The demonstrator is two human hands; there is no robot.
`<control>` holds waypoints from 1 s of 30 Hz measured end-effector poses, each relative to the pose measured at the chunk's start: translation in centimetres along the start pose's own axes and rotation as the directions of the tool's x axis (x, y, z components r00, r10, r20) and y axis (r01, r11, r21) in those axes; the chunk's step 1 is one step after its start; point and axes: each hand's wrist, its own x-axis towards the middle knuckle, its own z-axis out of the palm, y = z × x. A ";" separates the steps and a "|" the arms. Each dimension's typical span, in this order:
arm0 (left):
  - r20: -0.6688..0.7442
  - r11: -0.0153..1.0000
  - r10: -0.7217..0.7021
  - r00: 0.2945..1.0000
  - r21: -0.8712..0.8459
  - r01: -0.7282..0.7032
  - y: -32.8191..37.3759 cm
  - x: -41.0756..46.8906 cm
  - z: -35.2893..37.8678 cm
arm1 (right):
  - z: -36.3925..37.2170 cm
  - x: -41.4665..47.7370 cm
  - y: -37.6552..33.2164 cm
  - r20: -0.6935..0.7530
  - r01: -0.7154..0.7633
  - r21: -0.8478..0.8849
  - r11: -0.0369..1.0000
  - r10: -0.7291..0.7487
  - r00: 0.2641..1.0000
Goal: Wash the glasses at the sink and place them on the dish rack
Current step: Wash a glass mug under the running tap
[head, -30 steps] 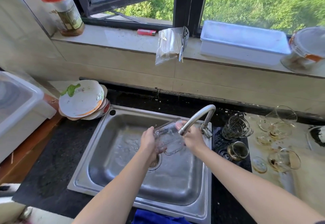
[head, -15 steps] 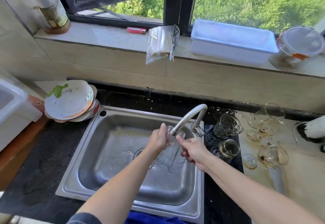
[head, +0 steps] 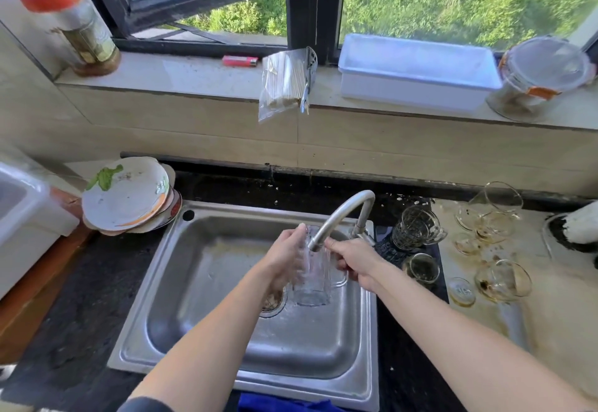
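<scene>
- clear glass sits roughly upright under the spout of the faucet, over the drain end of the steel sink.
- left hand: fingers wrapped round the glass's left wall, thumb up near the rim.
- right hand: fingers curled on the glass's right side, where a handle seems to sit. both hands grasp it.
- water: blurred streaks at the glass mouth suggest flow; not certain.
- step judged: rinse of one glass under way, not yet set down.
- glass mugs stand on a dark mat just right of the sink. i cannot tell if they are washed, or if the mat serves as the rack.
- stained glasses lie further right on the pale counter, with brown residue inside; judged unwashed, several of them.
- no dish rack identifiable in view.
- progress estimate: early to middle. at most two pieces done, the held one pending placement, the stained group left.
</scene>
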 end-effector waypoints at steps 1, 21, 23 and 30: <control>-0.077 1.000 0.008 0.997 -0.026 -0.010 0.1 0.1 0.1 | 0.6 0.4 0.1 -0.041 0.030 0.009 1.000 -0.030 0.999; -0.209 0.970 -0.043 0.977 -0.243 -0.009 0.1 -0.6 0.1 | 2.4 -0.3 0.7 -0.219 0.128 -0.494 0.860 -0.265 0.939; -0.236 0.971 0.011 0.972 -0.230 -0.067 -0.2 -0.4 -0.7 | 3.0 -0.4 2.2 -0.141 0.184 -0.408 0.894 -0.261 0.955; -0.128 0.900 -0.082 0.988 -0.436 0.018 -1.8 -1.1 -1.7 | 2.5 0.3 2.4 -0.232 0.192 -0.295 0.936 -0.265 0.936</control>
